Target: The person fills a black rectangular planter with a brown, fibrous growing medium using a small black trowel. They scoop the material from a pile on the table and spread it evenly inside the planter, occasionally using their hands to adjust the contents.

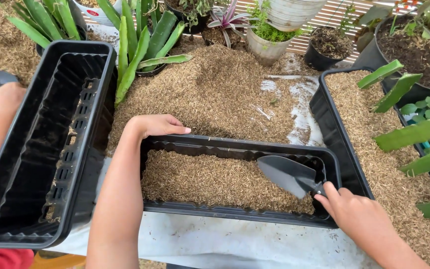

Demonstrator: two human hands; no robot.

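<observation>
A black rectangular planter point(235, 147) lies in front of me, partly filled with brown rice husks point(210, 182). My left hand point(159, 125) rests flat on its far left rim, fingers together, holding nothing. My right hand point(355, 211) grips the handle of a dark grey trowel point(288, 174) at the planter's right end. The trowel's blade is tilted just above the husks and carries none that I can see.
An empty black planter point(51, 149) with a grid insert stands on the left. Another person's hand point(1, 99) holds a dark tool beside it. A husk pile point(215, 89) lies behind, a husk-filled planter point(364, 129) at right, potted plants around.
</observation>
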